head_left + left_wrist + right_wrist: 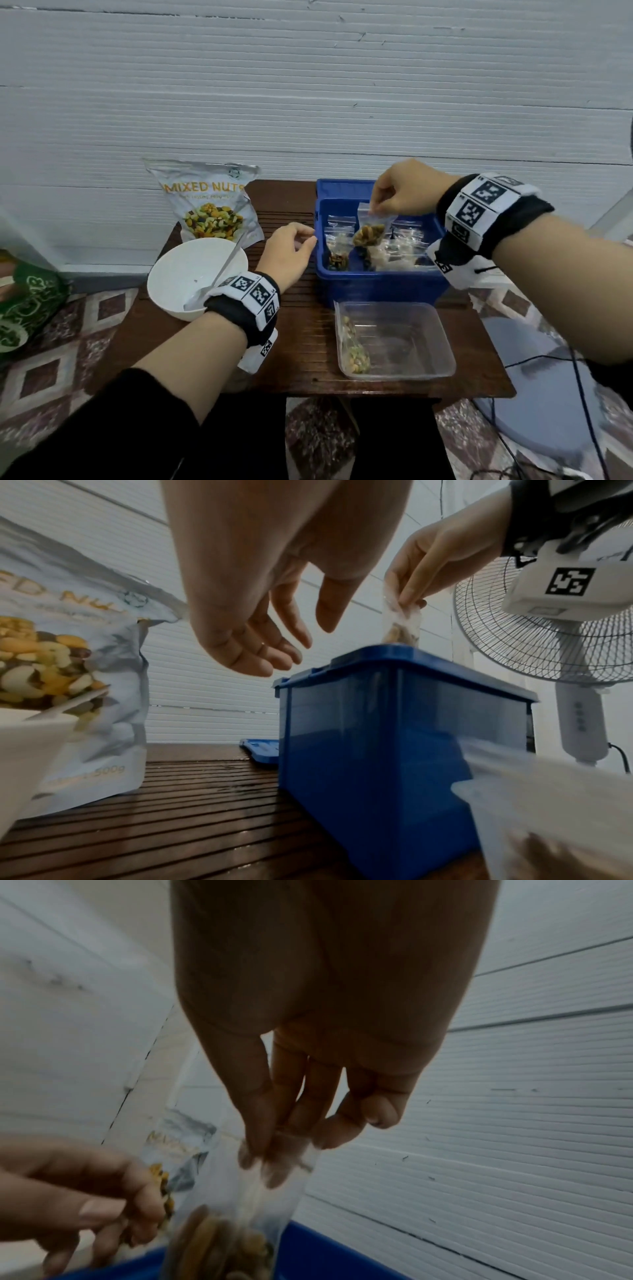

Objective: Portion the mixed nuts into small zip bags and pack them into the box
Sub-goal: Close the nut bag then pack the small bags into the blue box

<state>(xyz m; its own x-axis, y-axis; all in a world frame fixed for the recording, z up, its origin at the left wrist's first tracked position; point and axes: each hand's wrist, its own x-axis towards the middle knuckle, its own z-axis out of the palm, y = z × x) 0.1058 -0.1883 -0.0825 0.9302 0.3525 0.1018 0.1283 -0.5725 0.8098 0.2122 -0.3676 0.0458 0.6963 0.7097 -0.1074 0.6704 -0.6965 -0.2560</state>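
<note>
My right hand (378,205) pinches the top of a small clear zip bag of nuts (369,231) and holds it hanging over the open blue box (376,284); that bag (226,1240) and the pinching fingertips (270,1161) fill the right wrist view. Several small zip bags (337,250) stand inside the box. My left hand (301,240) hovers just left of the box rim, fingers loosely curled and holding nothing. In the left wrist view the left hand (260,653) hangs above the box (394,739), and the right hand (411,596) holds the bag (400,626).
A mixed nuts pouch (209,205) stands at the back left of the wooden table (308,342). A white bowl (191,274) with a spoon (219,274) sits before it. A clear plastic tub (397,339) holding one nut bag lies near the front. A fan (548,642) stands right.
</note>
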